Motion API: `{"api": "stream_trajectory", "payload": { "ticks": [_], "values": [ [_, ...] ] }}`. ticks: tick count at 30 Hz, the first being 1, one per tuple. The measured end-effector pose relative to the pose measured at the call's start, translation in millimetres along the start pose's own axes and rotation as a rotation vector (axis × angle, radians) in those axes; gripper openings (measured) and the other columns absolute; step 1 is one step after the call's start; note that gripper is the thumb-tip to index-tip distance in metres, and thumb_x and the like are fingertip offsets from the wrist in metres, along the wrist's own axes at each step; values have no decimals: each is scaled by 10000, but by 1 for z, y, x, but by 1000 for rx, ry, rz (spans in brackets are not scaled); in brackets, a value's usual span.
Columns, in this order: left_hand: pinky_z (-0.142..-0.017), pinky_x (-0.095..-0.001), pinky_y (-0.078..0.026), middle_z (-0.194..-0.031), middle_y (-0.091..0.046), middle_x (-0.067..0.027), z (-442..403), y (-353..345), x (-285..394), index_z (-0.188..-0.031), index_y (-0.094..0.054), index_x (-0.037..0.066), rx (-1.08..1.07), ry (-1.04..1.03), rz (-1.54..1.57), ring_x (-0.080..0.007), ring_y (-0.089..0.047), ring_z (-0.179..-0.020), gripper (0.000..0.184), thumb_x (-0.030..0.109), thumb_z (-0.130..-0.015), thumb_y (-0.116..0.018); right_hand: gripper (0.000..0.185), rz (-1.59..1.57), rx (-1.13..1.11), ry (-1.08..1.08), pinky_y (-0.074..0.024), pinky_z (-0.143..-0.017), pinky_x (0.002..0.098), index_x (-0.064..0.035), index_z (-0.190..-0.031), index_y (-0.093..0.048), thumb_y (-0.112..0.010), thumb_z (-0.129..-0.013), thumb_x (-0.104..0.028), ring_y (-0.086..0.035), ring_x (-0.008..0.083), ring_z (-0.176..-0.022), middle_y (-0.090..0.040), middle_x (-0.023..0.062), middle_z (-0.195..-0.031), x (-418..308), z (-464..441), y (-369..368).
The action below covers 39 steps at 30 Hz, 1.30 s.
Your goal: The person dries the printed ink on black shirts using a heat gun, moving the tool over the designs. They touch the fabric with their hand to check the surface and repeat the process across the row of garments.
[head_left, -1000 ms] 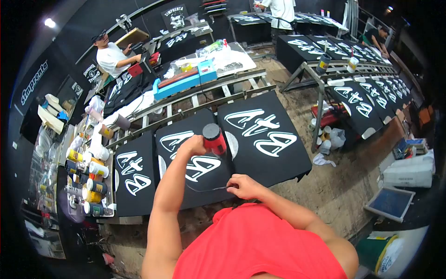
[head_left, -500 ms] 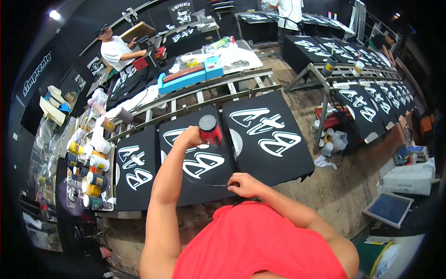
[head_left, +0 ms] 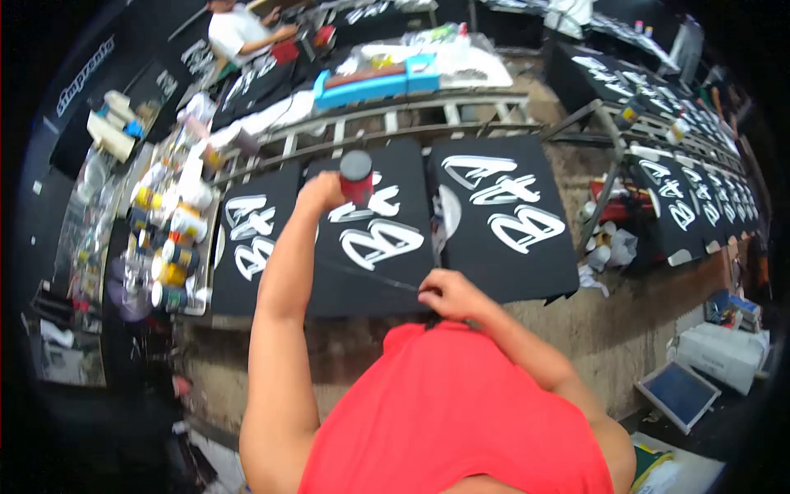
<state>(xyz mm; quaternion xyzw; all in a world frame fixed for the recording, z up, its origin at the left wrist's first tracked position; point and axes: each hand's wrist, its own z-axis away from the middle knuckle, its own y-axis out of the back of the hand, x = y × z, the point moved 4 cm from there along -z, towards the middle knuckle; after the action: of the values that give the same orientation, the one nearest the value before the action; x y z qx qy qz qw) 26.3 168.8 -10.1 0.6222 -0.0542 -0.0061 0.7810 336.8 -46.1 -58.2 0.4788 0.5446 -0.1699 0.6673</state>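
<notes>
My left hand (head_left: 322,191) is closed around a red heat gun (head_left: 357,183) with a round black end. It is over the middle black shirt panel (head_left: 387,300), which bears white brush-style lettering. A thin dark cord (head_left: 374,278) runs across that panel toward my right hand (head_left: 451,294). The fingers of my right hand are pinched on the cord, close to my body at the panel's front edge. To the left lies another printed black panel (head_left: 230,292), and to the right a third one (head_left: 527,276). The gun's front end is hidden.
Ink pots (head_left: 169,272) crowd a rack on the left. Behind the panels runs a metal rail frame (head_left: 387,123), with a blue tray-like object (head_left: 378,86) beyond. A co-worker (head_left: 239,37) stands at the back left. More printed panels (head_left: 683,198) hang at right; a framed screen (head_left: 679,395) lies below.
The view has tilted down and shifted left, so the panels appear higher and further right. The heat gun has moved toward the back of the middle panel. Both hands keep their holds.
</notes>
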Motion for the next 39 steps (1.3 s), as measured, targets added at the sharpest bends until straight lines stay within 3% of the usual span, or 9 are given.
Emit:
{"api": "stream_trajectory", "payload": {
  "ticks": [4,7,11,15,19,22,29,31,39],
  "values": [
    [-925,-471,-593,-1122,-771,-173,35,26,-7,-1158,-773,122,-319,129,84,-363,-739,-1061,509,438,-761,-807,224,-4,-68,-29,-559,-784,388,5,-996,-729,-748,-906,-199,-692,290,-849,-670,156,-931,-5,0,-5],
    [-917,-458,-590,-1083,-776,-186,35,3,-35,-1117,-781,91,17,111,34,-352,-744,-1046,522,443,-735,-832,228,-13,-75,-27,-558,-779,376,13,-1004,-722,-742,-922,-199,-692,268,-844,-663,147,-938,-9,-2,-8],
    [-985,-466,-571,-1207,-749,-178,44,1,-51,-1199,-763,132,-314,139,72,-376,-708,-1140,600,515,-742,-829,229,-2,-122,-20,-560,-781,374,18,-1012,-715,-736,-932,-195,-697,268,-857,-665,145,-953,-12,-4,-10],
    [-974,-457,-571,-1157,-763,-183,56,-8,-63,-1194,-767,109,-69,191,-5,-360,-720,-1117,636,503,-705,-867,215,-27,-124,2,-558,-777,371,18,-1008,-714,-731,-934,-183,-697,270,-859,-663,145,-949,-11,-4,-13],
    [-962,-466,-575,-1132,-763,-200,64,-14,-68,-1138,-783,105,-336,177,144,-365,-719,-1109,555,466,-725,-868,212,-33,-122,20,-554,-767,371,22,-1005,-712,-729,-933,-177,-693,267,-847,-662,147,-948,-12,-3,-12],
    [-902,-445,-591,-1046,-781,-187,66,-25,-58,-1106,-788,89,-61,69,58,-348,-753,-1006,502,425,-743,-872,212,-50,-107,7,-551,-752,374,24,-1000,-713,-731,-929,-175,-688,264,-828,-661,145,-936,-8,-2,-12],
    [-877,-432,-593,-1003,-788,-168,49,-34,-28,-1125,-785,107,-50,-16,122,-340,-760,-958,468,376,-749,-856,202,-51,-82,23,-554,-738,373,25,-976,-714,-740,-913,-165,-686,263,-806,-656,143,-907,-3,4,-11],
    [-888,-439,-589,-1015,-789,-166,67,-11,1,-1138,-781,112,-331,98,288,-341,-758,-963,486,369,-734,-863,198,-46,-69,21,-554,-738,372,26,-973,-713,-740,-912,-161,-687,262,-806,-656,143,-907,-1,6,-7],
    [-832,-414,-596,-974,-793,-142,38,-21,10,-1139,-778,119,-218,21,164,-305,-763,-888,531,403,-703,-885,195,-27,-36,18,-547,-735,374,18,-988,-708,-734,-918,-162,-676,260,-799,-652,134,-921,3,13,1]
  ]
}}
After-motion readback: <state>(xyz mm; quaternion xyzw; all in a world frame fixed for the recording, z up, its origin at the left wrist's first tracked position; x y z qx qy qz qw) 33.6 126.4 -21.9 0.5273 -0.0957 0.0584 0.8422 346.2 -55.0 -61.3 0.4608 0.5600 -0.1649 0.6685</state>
